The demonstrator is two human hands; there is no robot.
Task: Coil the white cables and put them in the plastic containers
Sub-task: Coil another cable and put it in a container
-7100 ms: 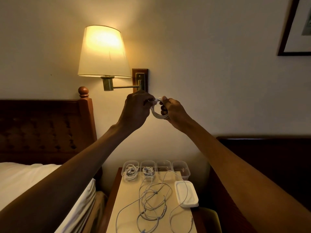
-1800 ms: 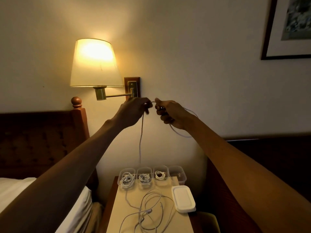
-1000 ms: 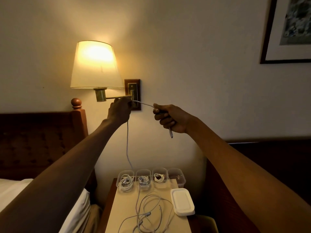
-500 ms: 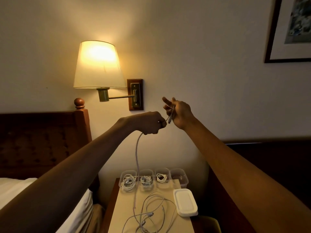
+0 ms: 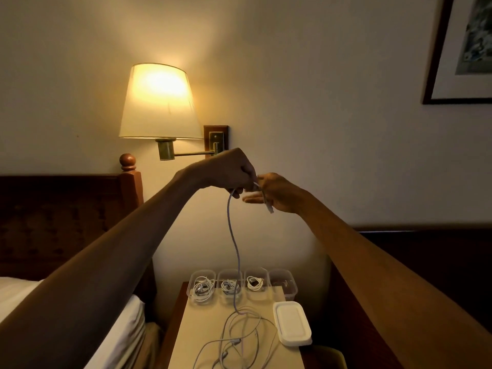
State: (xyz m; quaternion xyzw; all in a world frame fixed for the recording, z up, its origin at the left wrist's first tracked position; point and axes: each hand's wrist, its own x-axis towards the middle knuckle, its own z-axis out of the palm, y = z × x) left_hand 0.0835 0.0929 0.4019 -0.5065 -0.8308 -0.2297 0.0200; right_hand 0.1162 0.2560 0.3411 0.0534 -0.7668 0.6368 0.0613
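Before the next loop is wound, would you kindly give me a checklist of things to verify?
1. Left hand grips the white cable: ok.
2. Cable's connector end hangs from the right hand: ok.
3. Hanging length free of the loose cables on the nightstand: cannot tell.
4. Rightmost container has no coil inside: ok.
5. Coil already formed in hand: not ok.

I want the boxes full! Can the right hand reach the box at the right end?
Probably yes: the rightmost container stands open with nothing over it, though the right hand is holding the white cable up high.
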